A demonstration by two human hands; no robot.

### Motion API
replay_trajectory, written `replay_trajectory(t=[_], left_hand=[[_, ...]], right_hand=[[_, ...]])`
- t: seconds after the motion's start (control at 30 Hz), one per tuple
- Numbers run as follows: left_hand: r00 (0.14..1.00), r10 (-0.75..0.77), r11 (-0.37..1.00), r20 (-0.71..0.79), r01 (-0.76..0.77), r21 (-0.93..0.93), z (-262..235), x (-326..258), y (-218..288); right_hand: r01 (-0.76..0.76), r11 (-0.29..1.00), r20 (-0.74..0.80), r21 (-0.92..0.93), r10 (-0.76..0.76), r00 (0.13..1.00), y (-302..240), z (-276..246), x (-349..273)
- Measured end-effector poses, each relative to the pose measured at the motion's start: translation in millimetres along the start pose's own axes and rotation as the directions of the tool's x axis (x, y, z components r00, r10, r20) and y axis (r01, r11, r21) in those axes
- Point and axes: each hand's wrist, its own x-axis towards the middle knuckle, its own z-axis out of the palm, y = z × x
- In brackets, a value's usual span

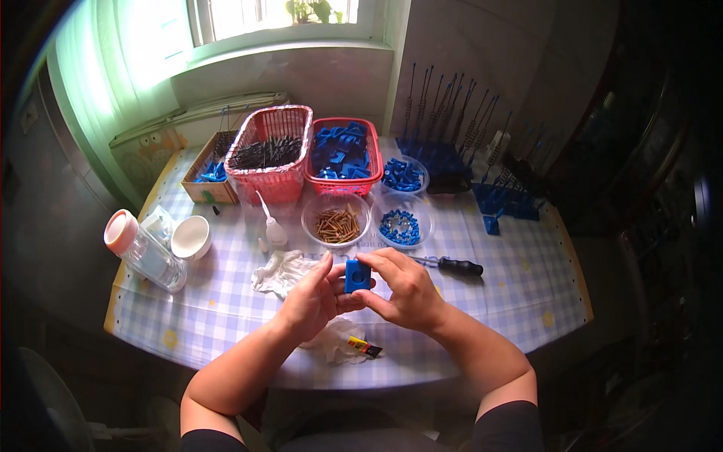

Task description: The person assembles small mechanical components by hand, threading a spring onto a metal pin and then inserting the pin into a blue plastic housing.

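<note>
Over the near middle of the table, a small blue plastic block with a round hole or recess in its face is held up between both hands. My right hand pinches it, forefinger at the top edge and thumb near the bottom. The fingers of my left hand curl behind the block and support it, with the thumb pointing up at its left. Beneath my wrists lies a yellow-and-black glue tube on a crumpled white tissue. Just past my right hand is a screwdriver with a black handle.
Clear bowls hold brass-coloured screws and small blue parts. Behind stand a pink basket and a red basket. Blue racks with upright spring rods fill the back right. A bottle and white cup sit left.
</note>
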Motion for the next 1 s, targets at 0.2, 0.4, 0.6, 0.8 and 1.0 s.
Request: replay_trajectory(t=[0.2,0.4,0.6,0.8,1.0], left_hand=[[1.000,-0.023,1.000,-0.014,0.023,0.010,-2,1,0],[0.999,-0.037,0.998,-0.036,0.039,0.042,-3,1,0],[1.000,-0.012,0.997,-0.017,0.013,0.075,-8,-1,1],[0.990,0.138,0.967,-0.009,-0.133,0.217,0,-1,-4],[0.975,0.222,0.901,-0.002,-0.204,0.384,6,-6,0]], right_hand=[[0.018,1.000,0.021,-0.025,-0.017,1.000,2,-2,0],[0.013,1.000,0.036,-0.025,-0.012,0.999,2,-3,0],[0.028,1.000,0.034,-0.005,-0.027,0.999,2,-5,2],[-0.004,0.992,0.030,0.125,0.000,1.000,1,-7,4],[-0.300,0.881,0.142,0.366,0.266,0.953,3,-18,7]])
